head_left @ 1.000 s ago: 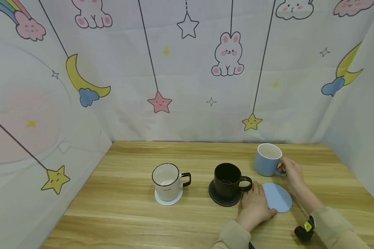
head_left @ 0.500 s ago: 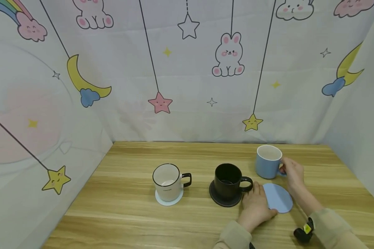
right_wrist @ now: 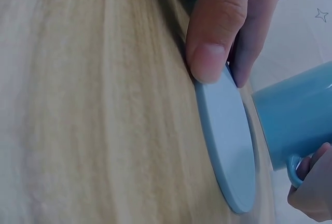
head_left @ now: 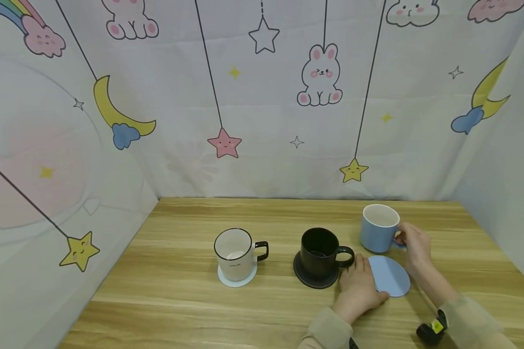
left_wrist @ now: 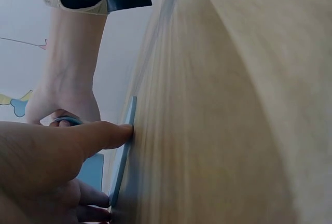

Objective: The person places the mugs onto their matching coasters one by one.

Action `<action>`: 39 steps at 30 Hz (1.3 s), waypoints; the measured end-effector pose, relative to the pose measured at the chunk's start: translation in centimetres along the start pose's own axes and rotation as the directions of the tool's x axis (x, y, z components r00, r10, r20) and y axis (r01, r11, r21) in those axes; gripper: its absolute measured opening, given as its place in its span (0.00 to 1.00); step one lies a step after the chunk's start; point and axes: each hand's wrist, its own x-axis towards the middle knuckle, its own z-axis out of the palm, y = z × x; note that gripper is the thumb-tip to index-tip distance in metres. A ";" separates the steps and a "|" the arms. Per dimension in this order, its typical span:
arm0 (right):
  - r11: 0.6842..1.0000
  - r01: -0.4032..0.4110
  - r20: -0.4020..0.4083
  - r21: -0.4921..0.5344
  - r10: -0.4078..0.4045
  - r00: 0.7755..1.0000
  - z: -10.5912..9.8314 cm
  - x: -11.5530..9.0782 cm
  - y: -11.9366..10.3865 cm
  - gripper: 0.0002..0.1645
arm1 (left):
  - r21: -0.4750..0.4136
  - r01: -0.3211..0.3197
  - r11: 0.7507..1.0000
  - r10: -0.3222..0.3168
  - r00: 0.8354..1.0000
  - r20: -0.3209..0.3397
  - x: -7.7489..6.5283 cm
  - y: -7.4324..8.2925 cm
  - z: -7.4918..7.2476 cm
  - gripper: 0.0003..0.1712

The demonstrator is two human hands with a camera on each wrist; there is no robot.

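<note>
My right hand [head_left: 415, 245] pinches the handle of a light blue mug [head_left: 377, 237] with a white inside. The mug is upright just behind a round blue coaster [head_left: 392, 277]. My left hand [head_left: 358, 291] holds that coaster by its left side, thumb on the near edge and fingers at the far edge. In the left wrist view the thumb presses the rim of the coaster [left_wrist: 124, 156], which lies flat on the table. The right wrist view has the blue mug [right_wrist: 295, 115] beyond the coaster [right_wrist: 231, 141], its base close over the wood.
A black mug [head_left: 316, 254] stands on a dark coaster [head_left: 303, 280], its handle right by my left fingertips. Farther left, a white mug [head_left: 233, 259] with a black handle sits on a pale coaster [head_left: 237, 282]. A patterned cloth [head_left: 262, 106] hangs behind the wooden table [head_left: 170, 300].
The blue mug has shifted slightly toward me and to the right, along with my right hand. My left hand and the coaster stay in place.
</note>
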 end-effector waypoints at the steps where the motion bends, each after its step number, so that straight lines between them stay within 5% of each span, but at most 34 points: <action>1: 1.000 0.004 0.005 0.012 -0.004 1.000 0.0 -0.1 -0.1 0.23 | -0.001 0.000 1.000 0.000 1.000 -0.002 0.0 0.0 0.0 0.52; 13: 0.995 0.054 -0.002 0.080 -0.054 0.999 -0.7 -0.7 -0.7 0.24 | 0.014 -0.010 1.000 0.010 1.000 -0.015 0.2 0.1 -0.1 0.51; 39: 0.962 0.071 0.146 0.264 -0.113 0.983 -3.8 -3.3 -1.0 0.28 | 0.026 -0.019 0.999 0.018 1.000 0.002 0.0 -0.1 0.1 0.52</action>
